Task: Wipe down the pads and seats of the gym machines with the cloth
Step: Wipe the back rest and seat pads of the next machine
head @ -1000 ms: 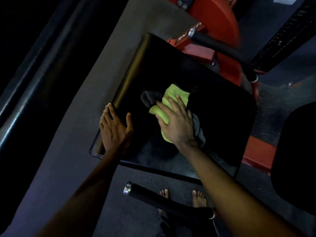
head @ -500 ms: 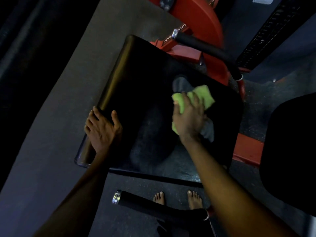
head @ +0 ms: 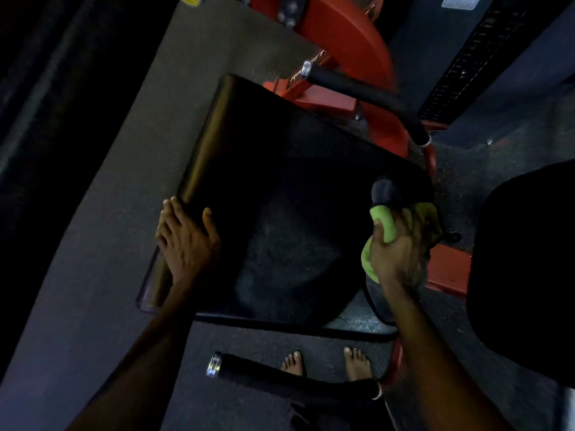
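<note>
**Head view.** A black square vinyl seat pad point(head: 280, 181) fills the centre, mounted on a red-painted steel machine frame point(head: 351, 42). One black foam-sleeved handle point(head: 364, 94) crosses beyond the pad's far corner. A second foam-sleeved handle point(head: 295, 381) lies below the near edge, just in front of the person's bare feet point(head: 323, 362). Dark speckled rubber flooring point(head: 109, 213) surrounds the machine, and another black padded surface point(head: 529, 275) stands at the right margin.

The left hand point(head: 186, 241) sits at the pad's left edge with its fingers bent over the rounded rim and its thumb on the top face. Its grip holds the pad steady. The right hand point(head: 395, 256) is at the pad's right edge, and its grip is closed around a bunched lime-green and grey microfibre cloth point(head: 384, 225). The cloth shows above the thumb and below the palm, touching the pad at that border.

**Step in hand.** This is judged to be the end of a wiping stroke across the seat, with the cloth at the extreme right.

**Next move.** The cloth should probably go back onto the top face for a return pass, pressed flat so more fabric meets the vinyl, while the left hand braces. Whether the far half has been covered cannot be told in this dim light.
</note>
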`<state>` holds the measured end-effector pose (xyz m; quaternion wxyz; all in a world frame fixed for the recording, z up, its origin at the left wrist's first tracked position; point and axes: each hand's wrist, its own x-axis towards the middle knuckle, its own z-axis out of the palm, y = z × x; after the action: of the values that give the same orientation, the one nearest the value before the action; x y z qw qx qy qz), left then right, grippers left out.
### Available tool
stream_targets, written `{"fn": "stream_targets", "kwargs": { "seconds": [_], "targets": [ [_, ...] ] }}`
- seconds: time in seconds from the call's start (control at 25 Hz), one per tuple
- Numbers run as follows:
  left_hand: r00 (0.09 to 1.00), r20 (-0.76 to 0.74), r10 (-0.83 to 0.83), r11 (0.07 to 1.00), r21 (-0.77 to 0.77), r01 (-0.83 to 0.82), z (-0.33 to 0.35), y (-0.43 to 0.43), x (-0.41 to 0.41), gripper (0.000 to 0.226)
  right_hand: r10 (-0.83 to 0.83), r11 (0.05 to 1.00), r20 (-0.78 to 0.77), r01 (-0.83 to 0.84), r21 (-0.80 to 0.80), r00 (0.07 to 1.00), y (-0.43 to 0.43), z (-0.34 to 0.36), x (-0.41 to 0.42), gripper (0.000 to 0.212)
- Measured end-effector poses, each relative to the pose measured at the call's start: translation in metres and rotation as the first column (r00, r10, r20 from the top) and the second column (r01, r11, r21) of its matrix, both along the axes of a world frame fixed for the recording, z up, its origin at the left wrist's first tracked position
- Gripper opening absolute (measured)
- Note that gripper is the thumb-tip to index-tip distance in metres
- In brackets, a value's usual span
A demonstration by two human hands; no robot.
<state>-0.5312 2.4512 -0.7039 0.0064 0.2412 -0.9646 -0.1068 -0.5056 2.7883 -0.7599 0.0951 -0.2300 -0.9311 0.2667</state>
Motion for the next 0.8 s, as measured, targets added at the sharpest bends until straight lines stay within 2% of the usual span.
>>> {"fn": "stream_targets", "kwargs": {
  "seconds": [0.08, 0.2, 0.4, 0.52, 0.6, 0.68, 0.8],
  "targets": [
    [0.997, -0.025, -0.071, 0.997, 0.025, 0.072, 0.000, 0.008, -0.013, 0.064, -0.081, 0.997, 0.105, 0.081, 0.006, 0.991, 0.003, -0.005, -0.030, 0.031],
    [0.997, -0.056, -0.053, 0.998, -0.025, 0.051, -0.004, 0.020, -0.023, 0.064, -0.204, 0.977, 0.253, 0.213, -0.008, 0.946, 0.008, -0.012, -0.072, 0.052],
    [0.998, -0.052, -0.037, 0.998, -0.048, 0.035, -0.007, 0.021, -0.020, 0.068, -0.113, 0.992, 0.174, 0.122, -0.042, 0.978, 0.020, -0.015, -0.031, 0.055],
    [0.998, -0.050, -0.032, 0.998, -0.049, 0.029, -0.006, 0.023, -0.024, 0.070, -0.144, 0.983, 0.194, 0.163, -0.086, 0.970, 0.028, -0.018, -0.039, 0.058],
    [0.998, -0.048, -0.041, 0.998, -0.051, 0.039, -0.008, 0.025, -0.024, 0.070, -0.182, 0.981, 0.264, 0.192, -0.012, 0.947, 0.023, -0.015, -0.069, 0.061],
    [0.998, -0.044, -0.037, 0.997, -0.074, 0.034, -0.010, 0.022, -0.024, 0.070, -0.158, 0.987, 0.279, 0.143, 0.075, 0.947, 0.012, -0.013, -0.083, 0.058],
    [0.999, -0.029, -0.036, 0.997, -0.074, 0.033, -0.010, 0.022, -0.023, 0.071, 0.147, 0.979, 0.130, -0.163, 0.123, 0.981, 0.005, -0.012, -0.052, 0.047]
  ]
}}
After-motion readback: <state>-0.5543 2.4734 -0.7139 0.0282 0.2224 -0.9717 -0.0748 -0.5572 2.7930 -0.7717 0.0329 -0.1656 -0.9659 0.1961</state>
